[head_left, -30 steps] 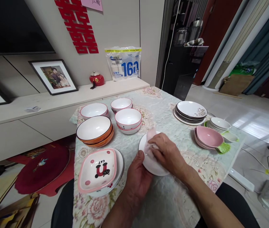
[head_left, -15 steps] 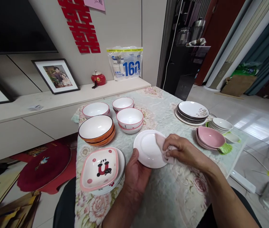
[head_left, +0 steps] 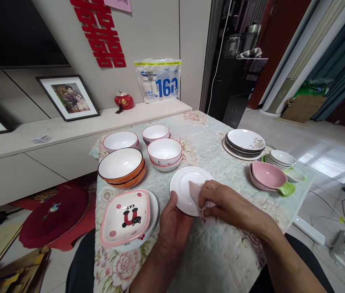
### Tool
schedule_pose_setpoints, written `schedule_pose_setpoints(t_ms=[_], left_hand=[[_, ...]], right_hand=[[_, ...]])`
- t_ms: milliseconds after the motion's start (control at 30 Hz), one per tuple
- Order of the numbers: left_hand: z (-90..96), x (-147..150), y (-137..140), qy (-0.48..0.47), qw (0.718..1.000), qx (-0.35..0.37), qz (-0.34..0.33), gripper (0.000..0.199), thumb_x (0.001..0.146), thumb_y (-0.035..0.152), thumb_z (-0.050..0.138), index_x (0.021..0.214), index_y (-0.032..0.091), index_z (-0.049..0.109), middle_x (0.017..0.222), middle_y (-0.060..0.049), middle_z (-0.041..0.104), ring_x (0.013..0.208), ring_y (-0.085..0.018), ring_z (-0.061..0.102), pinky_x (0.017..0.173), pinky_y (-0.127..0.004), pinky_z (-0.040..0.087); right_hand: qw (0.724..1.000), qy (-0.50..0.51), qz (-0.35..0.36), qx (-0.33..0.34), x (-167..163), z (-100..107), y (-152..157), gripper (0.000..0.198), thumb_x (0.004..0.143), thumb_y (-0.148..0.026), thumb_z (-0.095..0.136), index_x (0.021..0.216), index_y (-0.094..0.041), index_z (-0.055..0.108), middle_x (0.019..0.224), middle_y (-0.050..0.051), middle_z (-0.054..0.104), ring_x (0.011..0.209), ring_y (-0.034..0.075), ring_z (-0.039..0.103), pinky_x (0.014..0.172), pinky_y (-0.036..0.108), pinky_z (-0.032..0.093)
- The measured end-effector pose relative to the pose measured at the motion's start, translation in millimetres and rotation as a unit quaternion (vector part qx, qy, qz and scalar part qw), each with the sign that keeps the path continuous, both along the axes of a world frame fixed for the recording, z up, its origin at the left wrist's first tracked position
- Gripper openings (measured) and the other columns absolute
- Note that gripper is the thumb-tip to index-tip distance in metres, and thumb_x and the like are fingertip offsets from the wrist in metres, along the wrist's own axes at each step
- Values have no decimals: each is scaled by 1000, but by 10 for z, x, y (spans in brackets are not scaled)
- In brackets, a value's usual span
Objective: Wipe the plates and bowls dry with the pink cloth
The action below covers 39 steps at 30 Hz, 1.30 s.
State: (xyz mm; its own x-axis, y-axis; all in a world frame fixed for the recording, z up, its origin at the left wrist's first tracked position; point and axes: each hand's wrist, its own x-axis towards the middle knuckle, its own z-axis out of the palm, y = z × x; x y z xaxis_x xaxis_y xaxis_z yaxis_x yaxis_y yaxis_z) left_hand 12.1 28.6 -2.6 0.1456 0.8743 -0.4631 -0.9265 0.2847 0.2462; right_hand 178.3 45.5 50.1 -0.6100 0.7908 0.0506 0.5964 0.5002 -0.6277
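Observation:
A white plate (head_left: 181,185) is tilted above the table, gripped at its near left edge by my left hand (head_left: 175,221), thumb on the rim and fingers beneath. Bunched in my right hand (head_left: 218,201) is a pale pink cloth (head_left: 196,193), pressed against the plate's face. To the left of the plate, a square cat-patterned dish (head_left: 125,219) rests on a stack of white plates (head_left: 153,217). Beyond it stand orange bowls (head_left: 122,165), stacked, and white bowls with red rims (head_left: 164,150).
At the table's right side are stacked dark-rimmed plates (head_left: 245,140), pink leaf-handled bowls (head_left: 268,175) and small white dishes (head_left: 283,158). A flowered tablecloth (head_left: 203,134) covers the table. Behind it, a low cabinet (head_left: 77,136) carries a picture frame (head_left: 70,97), a red jar (head_left: 124,101) and a bag (head_left: 158,81).
My right hand has moved the cloth leftward across the plate, nearer its middle. The left hand keeps its hold on the plate. The whole view has shifted slightly.

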Motion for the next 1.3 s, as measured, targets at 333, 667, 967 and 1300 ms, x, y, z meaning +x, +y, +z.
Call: schedule_pose_setpoints(t_ms=[333,667,967,1300], left_hand=[[70,72,-49,65,997,-6,-43,46,96,24,50,140,12,52,110,-13,76,111,-27,68,104,-43,49],[-37,124,-141,34,989,91,-116,21,89,23,63,102,10,72,93,-11,77,100,-25,70,101,-40,49],[-12,103,-108,-11,997,11,-73,33,97,25,49,123,12,66,100,-12,77,106,-25,69,107,-42,45],[85,39,-23,-8,1000,-2,-19,48,100,27,43,145,10,46,110,-14,76,109,-26,68,109,-43,44]], right_hand=[[974,81,-212,-16,439,-251,330,12,85,-30,60,92,-23,68,97,2,68,91,20,62,86,34,44],[965,94,-155,190,-114,-264,169,14,94,-20,52,102,-23,63,99,8,62,100,24,56,86,38,46],[959,14,-154,235,-153,-344,213,26,96,-17,49,117,-22,63,116,11,61,110,29,48,91,47,42],[971,13,-181,156,-212,-357,105,20,87,-8,51,98,-19,63,98,10,61,96,25,54,81,39,47]])
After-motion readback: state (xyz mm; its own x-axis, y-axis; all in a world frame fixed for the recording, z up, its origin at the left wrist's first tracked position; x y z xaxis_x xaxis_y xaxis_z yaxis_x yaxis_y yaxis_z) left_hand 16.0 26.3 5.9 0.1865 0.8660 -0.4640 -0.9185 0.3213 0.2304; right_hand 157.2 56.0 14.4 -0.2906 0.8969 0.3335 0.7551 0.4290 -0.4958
